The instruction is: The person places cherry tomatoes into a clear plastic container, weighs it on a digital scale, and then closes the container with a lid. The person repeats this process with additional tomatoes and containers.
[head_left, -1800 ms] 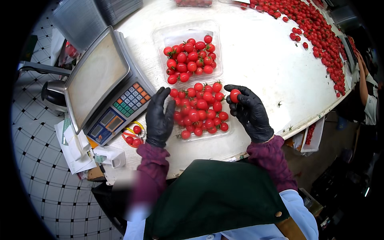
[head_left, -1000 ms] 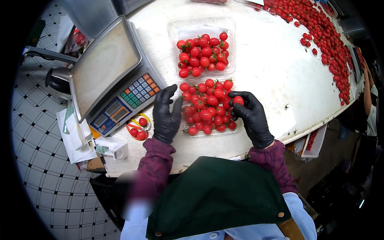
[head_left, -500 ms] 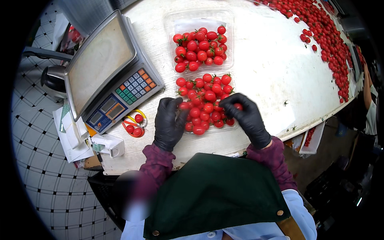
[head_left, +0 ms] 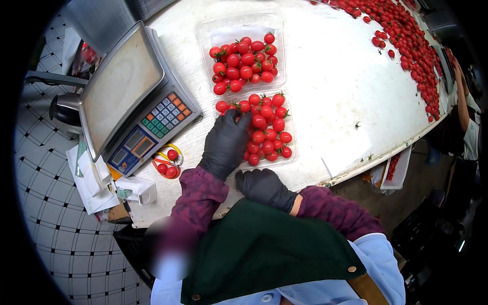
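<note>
left hand (head_left: 225,144) lying on near tomato tray (head_left: 291,152), fingers (head_left: 235,121) spreading flat | right hand (head_left: 264,187) curling at table (head_left: 325,91) edge, nothing seen in it

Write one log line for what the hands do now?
left hand: on tomatoes in near tray | right hand: at table edge, apparently empty

Open white tabletop (head_left: 330,96) right of two tomato trays (head_left: 247,61), up to loose tomatoes (head_left: 412,56) lining the far right edge; left edge blocked by weighing scale (head_left: 132,96), paper clutter (head_left: 94,178) at near left corner.
</note>
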Motion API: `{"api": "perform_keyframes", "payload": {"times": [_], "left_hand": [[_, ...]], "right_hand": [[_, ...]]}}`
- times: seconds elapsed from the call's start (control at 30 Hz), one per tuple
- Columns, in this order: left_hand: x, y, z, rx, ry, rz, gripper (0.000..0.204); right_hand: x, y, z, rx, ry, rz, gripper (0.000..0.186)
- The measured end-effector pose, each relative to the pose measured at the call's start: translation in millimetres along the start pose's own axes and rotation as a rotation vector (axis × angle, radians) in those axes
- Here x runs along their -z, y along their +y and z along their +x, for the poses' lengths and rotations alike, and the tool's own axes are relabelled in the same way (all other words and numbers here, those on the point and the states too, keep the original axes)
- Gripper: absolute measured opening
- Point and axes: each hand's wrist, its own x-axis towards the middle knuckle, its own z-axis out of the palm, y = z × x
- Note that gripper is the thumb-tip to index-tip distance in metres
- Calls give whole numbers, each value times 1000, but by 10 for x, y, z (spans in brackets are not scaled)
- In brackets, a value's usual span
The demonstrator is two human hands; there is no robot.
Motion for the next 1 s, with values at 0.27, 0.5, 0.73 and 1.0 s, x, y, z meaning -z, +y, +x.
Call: {"api": "perform_keyframes", "payload": {"times": [0.27, 0.5, 0.73, 1.0], "left_hand": [[376, -289, 331, 157, 159, -726, 48], [585, -212, 836, 6, 508, -647, 54], [-147, -676, 370, 145, 560, -1003, 43], [-194, -593, 423, 254, 483, -1290, 46]], "right_hand": [[599, 535, 85, -257, 179, 584, 41], [1309, 1016, 823, -427, 536, 1110, 36], [1016, 1262, 744, -467, 479, 1180, 29], [1254, 1465, 1181, -321, 668, 680, 51]]}}
